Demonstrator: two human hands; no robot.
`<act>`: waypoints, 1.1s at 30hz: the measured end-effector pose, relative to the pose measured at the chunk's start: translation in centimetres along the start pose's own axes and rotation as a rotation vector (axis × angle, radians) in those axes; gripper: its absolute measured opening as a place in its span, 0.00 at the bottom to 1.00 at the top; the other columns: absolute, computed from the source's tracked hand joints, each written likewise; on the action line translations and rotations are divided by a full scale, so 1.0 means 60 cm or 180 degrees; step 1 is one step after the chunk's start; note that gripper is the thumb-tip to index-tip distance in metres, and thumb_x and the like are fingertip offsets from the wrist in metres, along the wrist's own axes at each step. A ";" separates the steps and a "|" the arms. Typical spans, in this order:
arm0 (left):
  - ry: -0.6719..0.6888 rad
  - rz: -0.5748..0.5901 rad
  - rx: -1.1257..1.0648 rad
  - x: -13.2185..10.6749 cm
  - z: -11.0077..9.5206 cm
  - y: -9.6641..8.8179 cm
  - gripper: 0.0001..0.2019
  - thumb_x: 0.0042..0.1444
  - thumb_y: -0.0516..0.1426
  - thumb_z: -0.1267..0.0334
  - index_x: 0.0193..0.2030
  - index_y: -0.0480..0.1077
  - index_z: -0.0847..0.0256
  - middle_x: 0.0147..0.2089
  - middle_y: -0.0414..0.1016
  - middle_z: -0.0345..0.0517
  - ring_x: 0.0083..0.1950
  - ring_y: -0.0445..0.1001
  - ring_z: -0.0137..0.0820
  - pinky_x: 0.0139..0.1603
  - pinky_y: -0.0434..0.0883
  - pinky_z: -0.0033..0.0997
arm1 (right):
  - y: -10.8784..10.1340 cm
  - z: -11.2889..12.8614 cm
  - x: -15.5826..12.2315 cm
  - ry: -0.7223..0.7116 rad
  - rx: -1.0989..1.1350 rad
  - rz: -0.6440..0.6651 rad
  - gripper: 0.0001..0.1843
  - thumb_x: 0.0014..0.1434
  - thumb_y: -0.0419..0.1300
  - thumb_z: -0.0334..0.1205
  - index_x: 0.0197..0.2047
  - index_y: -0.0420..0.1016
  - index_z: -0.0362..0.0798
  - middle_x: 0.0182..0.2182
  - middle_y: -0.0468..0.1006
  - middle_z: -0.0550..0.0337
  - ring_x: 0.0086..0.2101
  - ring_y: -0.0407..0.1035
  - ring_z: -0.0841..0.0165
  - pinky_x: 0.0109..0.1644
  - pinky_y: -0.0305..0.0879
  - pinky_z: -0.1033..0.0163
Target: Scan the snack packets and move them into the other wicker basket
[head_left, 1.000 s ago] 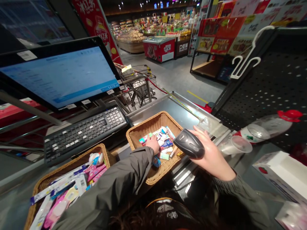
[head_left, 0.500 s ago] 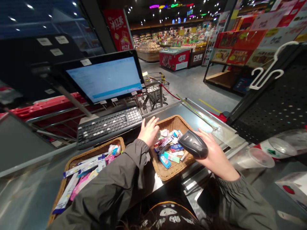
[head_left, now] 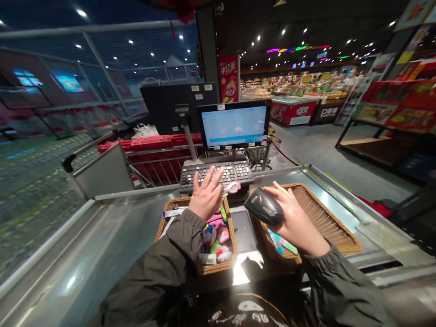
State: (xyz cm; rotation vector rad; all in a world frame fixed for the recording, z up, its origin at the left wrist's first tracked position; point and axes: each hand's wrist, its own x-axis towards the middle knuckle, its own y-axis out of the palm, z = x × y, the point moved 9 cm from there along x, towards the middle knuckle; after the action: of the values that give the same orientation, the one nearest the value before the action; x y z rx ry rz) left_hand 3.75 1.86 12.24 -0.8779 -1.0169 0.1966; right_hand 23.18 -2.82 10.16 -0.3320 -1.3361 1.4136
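The left hand is up just in front of the keyboard, with the long fingers spread and pointing upward. A small pink-and-white packet sticks out on the thumb side at the keyboard's front edge and appears pinched between thumb and index, though the contact is blurred. The right hand, in front of and right of the keyboard, has its fingers curled around a black scanner, whose head is near the packet but apart from it.

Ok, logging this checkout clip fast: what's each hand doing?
Left hand: open, fingers spread, a packet by the thumb.
Right hand: closed around the scanner.
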 end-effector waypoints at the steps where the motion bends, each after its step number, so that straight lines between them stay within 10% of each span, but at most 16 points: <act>1: -0.0050 0.0040 0.0026 -0.012 0.013 0.001 0.04 0.56 0.54 0.68 0.37 0.69 0.58 0.72 0.56 0.48 0.74 0.50 0.45 0.72 0.29 0.58 | 0.007 0.014 0.008 -0.0046 -0.0006 0.0021 0.24 0.52 0.59 0.36 0.54 0.72 0.48 0.62 0.66 0.46 0.67 0.47 0.45 0.66 0.43 0.29; 14: -0.0491 0.0549 -0.0383 -0.080 0.137 0.027 0.08 0.53 0.59 0.62 0.40 0.69 0.58 0.74 0.49 0.53 0.74 0.47 0.47 0.71 0.35 0.64 | 0.080 0.102 0.117 -0.0391 0.0311 0.0318 0.26 0.48 0.61 0.34 0.52 0.74 0.49 0.58 0.70 0.46 0.65 0.51 0.42 0.64 0.45 0.27; 33: -0.0642 0.0571 -0.0622 -0.106 0.162 0.037 0.09 0.51 0.59 0.63 0.40 0.68 0.58 0.73 0.52 0.54 0.74 0.49 0.45 0.71 0.37 0.63 | 0.127 0.115 0.128 -0.0616 0.0406 0.0492 0.22 0.49 0.62 0.34 0.50 0.76 0.52 0.59 0.70 0.51 0.66 0.50 0.46 0.66 0.46 0.30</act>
State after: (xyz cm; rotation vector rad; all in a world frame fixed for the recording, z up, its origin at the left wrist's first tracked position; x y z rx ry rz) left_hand -6.99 5.28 8.69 -1.1459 -1.1582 0.3471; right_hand 11.20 1.76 9.57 -0.2217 -1.3912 1.6871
